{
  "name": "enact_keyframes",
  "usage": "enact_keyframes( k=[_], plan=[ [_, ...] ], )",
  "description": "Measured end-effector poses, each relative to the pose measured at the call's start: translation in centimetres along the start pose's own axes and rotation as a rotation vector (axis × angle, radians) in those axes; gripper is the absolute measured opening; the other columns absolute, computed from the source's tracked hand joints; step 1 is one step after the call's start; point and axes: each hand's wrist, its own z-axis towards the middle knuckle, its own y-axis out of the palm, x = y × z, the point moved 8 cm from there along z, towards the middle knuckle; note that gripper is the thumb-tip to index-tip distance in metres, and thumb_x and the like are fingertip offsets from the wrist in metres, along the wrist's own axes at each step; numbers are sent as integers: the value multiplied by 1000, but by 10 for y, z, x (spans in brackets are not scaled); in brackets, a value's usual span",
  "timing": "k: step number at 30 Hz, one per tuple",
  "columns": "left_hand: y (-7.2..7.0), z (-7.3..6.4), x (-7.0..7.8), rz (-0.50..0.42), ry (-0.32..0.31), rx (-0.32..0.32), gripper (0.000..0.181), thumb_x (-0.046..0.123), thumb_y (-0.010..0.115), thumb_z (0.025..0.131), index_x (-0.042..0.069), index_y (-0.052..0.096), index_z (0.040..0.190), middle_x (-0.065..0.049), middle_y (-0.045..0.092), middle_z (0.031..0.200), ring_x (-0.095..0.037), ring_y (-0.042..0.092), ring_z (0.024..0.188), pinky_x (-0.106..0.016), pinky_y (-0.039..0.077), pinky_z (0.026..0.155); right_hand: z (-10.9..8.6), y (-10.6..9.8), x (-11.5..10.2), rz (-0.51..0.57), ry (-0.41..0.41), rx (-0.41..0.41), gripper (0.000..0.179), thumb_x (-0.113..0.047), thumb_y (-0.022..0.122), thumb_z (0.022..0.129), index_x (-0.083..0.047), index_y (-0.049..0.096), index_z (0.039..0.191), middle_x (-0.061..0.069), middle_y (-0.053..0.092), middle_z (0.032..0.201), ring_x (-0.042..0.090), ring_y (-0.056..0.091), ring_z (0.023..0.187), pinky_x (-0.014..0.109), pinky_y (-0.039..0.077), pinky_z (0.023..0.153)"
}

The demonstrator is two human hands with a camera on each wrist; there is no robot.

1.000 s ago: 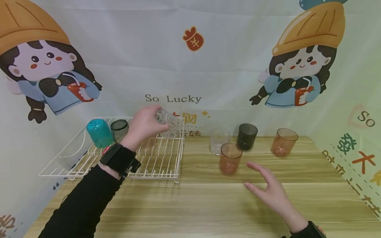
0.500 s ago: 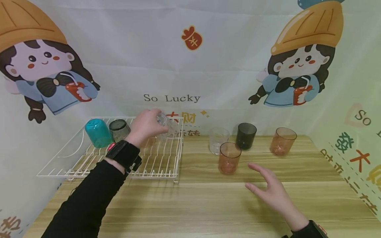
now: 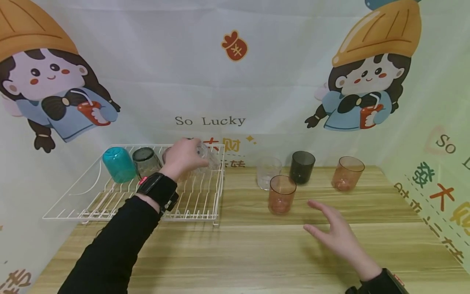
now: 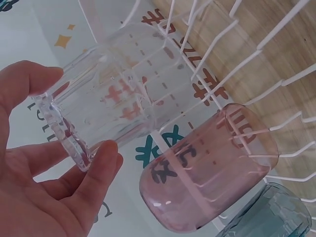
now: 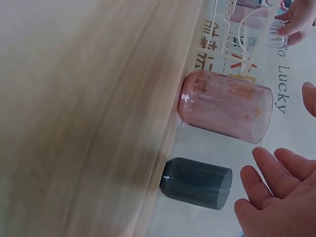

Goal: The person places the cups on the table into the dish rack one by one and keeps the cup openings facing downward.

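Note:
My left hand point(image 3: 183, 156) pinches a clear drinking glass point(image 3: 208, 157) by its thick base, thumb on one side and fingers on the other. The glass tilts over the back right of a white wire rack point(image 3: 191, 220), mouth turned down toward the wires. Beside it in the left wrist view, a pink glass point(image 4: 207, 168) lies upside down on the rack. A smoky grey glass point(image 3: 146, 160) and a teal glass point(image 3: 119, 165) lean farther left. My right hand point(image 3: 335, 234) hovers over the table with fingers spread, holding nothing, nearest an upright pink glass point(image 3: 282, 196).
Behind that pink glass stand a clear glass point(image 3: 268, 173) and a dark grey glass point(image 3: 302, 168), both upright. Another pink glass point(image 3: 348, 174) stands farther right. A printed cloth point(image 3: 279, 81) hangs along the back of the wooden table point(image 3: 249, 257).
My left hand has lowered slightly with the clear glass, bringing it closer to the rack. The right hand keeps its pose, and the head view has shifted a little.

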Motion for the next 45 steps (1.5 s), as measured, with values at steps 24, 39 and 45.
enact_keyframes(
  k=[24,39,45],
  plan=[
    [20,17,3,109,10,-23,60,26,64,86,1,52,139,-23,61,118,-39,57,98,-45,44,74,20,-12,-2,-67,-41,-22,62,-12,79,82,7,51,135,26,57,131,45,50,120,63,37,101],
    [28,24,4,142,-23,-15,55,26,66,85,2,56,133,-23,62,110,-40,58,93,-45,46,67,22,-1,-6,-66,-71,-21,63,-13,79,82,7,51,135,26,57,131,45,50,120,64,36,102],
    [30,25,5,141,-13,4,55,25,67,86,3,56,135,-23,62,114,-42,58,100,-49,49,74,25,0,-8,-68,-67,-26,64,-13,79,82,7,51,135,26,56,132,45,50,121,63,37,102]
  ],
)
